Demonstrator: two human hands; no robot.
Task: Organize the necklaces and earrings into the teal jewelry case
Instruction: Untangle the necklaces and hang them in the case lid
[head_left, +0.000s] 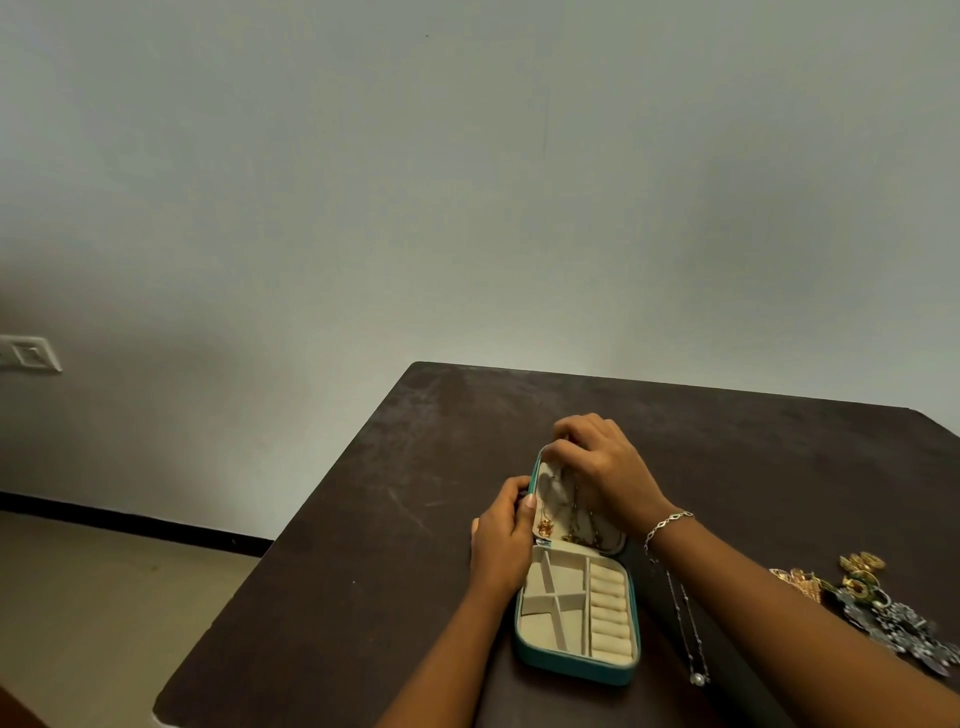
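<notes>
**Case open, both hands at the lid**

From my remote seat I see the teal zip-round jewelry case (576, 670) lying open on the dark brown wooden surface (363, 571). Its cream compartments and ring rolls face up.

The left hand (501, 545) grips the left edge of the raised cream-lined lid (545, 480), thumb on the lining. The right hand (597, 462), a silver link bracelet (667, 522) on its wrist, has its fingertips bunched at the lid's top edge, pinching a thin bronze-coloured chain necklace (576, 499) that hangs down the lining. A gold pendant necklace (544, 527) hangs beside it.

A silver chain necklace with a pearl drop (688, 634) lies on the surface just right of the case. Farther right sits a heap of gold and silver earrings (872, 597).
</notes>
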